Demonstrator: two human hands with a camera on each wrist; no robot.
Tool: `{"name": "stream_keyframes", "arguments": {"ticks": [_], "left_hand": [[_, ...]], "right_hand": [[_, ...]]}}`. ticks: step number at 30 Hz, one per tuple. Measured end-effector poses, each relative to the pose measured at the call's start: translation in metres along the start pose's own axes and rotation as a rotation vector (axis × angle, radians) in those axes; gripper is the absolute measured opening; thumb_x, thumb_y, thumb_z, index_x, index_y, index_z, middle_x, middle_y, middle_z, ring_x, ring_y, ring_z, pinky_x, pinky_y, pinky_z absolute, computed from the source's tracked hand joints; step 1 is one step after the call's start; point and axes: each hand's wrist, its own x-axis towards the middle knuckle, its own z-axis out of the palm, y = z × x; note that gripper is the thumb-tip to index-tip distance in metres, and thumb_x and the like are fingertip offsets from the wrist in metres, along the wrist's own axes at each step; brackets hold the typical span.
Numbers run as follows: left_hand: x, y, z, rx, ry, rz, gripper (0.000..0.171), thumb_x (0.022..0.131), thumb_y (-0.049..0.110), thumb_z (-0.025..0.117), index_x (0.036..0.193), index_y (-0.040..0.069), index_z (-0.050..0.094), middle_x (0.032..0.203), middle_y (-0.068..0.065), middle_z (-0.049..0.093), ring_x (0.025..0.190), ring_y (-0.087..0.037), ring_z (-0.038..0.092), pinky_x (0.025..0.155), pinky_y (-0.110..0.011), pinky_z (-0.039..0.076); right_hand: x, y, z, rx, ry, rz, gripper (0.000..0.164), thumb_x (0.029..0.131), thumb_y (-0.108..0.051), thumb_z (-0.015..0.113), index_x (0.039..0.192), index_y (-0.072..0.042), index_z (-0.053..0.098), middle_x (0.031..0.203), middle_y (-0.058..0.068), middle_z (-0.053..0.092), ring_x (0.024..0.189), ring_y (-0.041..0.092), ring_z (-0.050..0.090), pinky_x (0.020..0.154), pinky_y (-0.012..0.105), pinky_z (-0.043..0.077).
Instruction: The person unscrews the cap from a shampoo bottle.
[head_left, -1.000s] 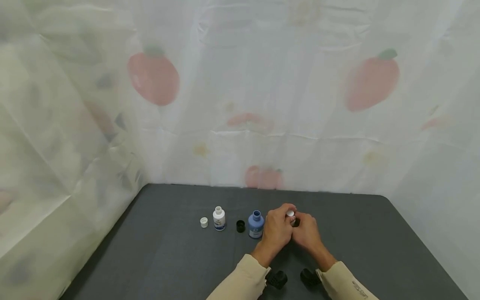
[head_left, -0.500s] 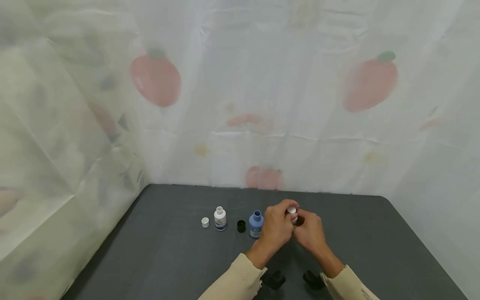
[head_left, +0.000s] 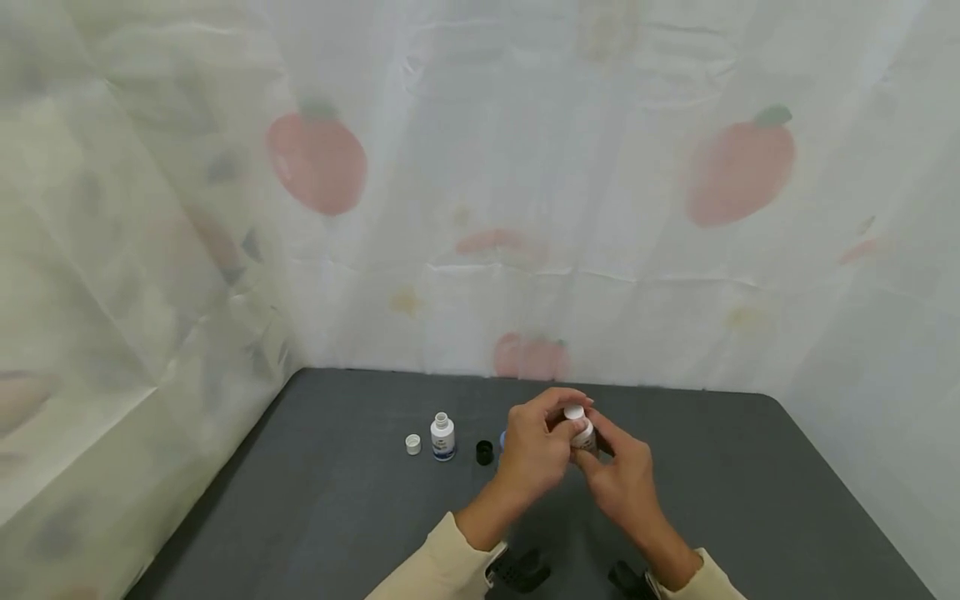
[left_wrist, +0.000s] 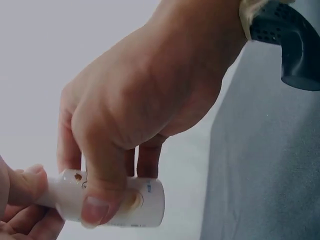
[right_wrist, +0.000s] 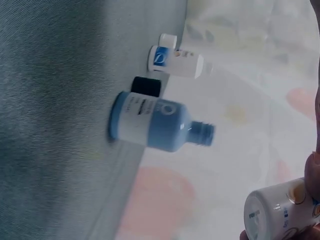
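Note:
My right hand [head_left: 622, 467] grips the body of a small white bottle [head_left: 583, 439] above the table, thumb on one side and fingers on the other. At its top, my left hand [head_left: 534, 446] pinches the white cap [head_left: 574, 412] between thumb and fingers. In the left wrist view the bottle [left_wrist: 120, 205] shows sideways, with the left fingertips on its narrow capped end at the left edge. The right wrist view shows the bottle's base [right_wrist: 256, 215] at the lower right. Behind the left hand, a blue bottle [right_wrist: 167, 125] stands uncapped, mostly hidden in the head view.
A second white bottle [head_left: 442, 437] stands uncapped to the left on the dark grey table [head_left: 337, 517]. Beside it lie a white cap [head_left: 412, 444] and a black cap [head_left: 484, 452]. A pale printed sheet [head_left: 622, 325] hangs behind the table.
Both hands have raised the white bottle toward me, and more of its body shows. The left hand has shifted left and now covers most of the blue bottle in the head view.

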Motion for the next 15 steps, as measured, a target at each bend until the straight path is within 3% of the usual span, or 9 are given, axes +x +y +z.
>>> {"name": "stream_keyframes", "arguments": {"ticks": [6, 11, 15], "left_hand": [[-0.01, 0.008, -0.024, -0.075, -0.071, -0.075, 0.025, 0.098, 0.003, 0.07, 0.12, 0.014, 0.074, 0.121, -0.005, 0.078, 0.108, -0.02, 0.075, 0.083, -0.019, 0.059], [-0.017, 0.012, -0.042, -0.141, -0.142, -0.009, 0.028, 0.098, 0.001, 0.069, 0.125, 0.01, 0.072, 0.129, -0.011, 0.075, 0.117, -0.028, 0.074, 0.091, -0.023, 0.06], [-0.024, 0.013, -0.05, -0.125, -0.167, 0.042, 0.028, 0.099, 0.002, 0.067, 0.126, 0.009, 0.071, 0.133, -0.013, 0.073, 0.117, -0.028, 0.074, 0.09, -0.024, 0.061]], "right_hand": [[-0.005, -0.018, 0.001, -0.103, 0.022, -0.118, 0.061, 0.075, 0.006, 0.088, 0.132, 0.004, 0.068, 0.121, 0.017, 0.077, 0.101, 0.029, 0.077, 0.072, 0.036, 0.064], [-0.008, -0.029, 0.004, -0.131, 0.05, -0.213, 0.058, 0.069, 0.006, 0.091, 0.122, -0.002, 0.071, 0.112, 0.011, 0.078, 0.093, 0.022, 0.077, 0.069, 0.029, 0.062], [-0.008, -0.035, 0.005, -0.15, 0.063, -0.275, 0.058, 0.066, 0.005, 0.092, 0.12, -0.004, 0.072, 0.11, 0.009, 0.078, 0.095, 0.022, 0.078, 0.076, 0.017, 0.059]]}}
